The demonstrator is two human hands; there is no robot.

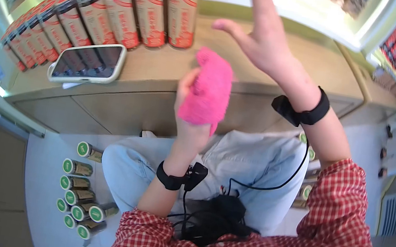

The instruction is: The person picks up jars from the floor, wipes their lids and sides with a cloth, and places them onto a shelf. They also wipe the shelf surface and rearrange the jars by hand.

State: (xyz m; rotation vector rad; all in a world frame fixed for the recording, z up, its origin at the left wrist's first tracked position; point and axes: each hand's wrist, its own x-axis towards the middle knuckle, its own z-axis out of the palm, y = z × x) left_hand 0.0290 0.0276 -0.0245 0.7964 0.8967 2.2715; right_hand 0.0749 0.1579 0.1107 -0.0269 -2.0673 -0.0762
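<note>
My left hand [188, 95] is wrapped round a bunched pink cloth [209, 91], held over the front edge of the wooden shelf [267, 91]. To the right, my right hand [262, 31] is raised above the shelf with thumb and fingers apart, holding nothing; its fingertips reach the top edge of the view. Rows of jars with orange-red lids and labels [181, 12] stand upright left of the cloth. The nearest jar is a little beyond the cloth and not touched by either hand.
A phone in a white case [87, 64] lies at the shelf's front edge, before the jars. Green-lidded jars [78, 168] stand on the floor at left, with more beyond my right knee. Black cables [208, 215] trail from my wrist straps across my lap.
</note>
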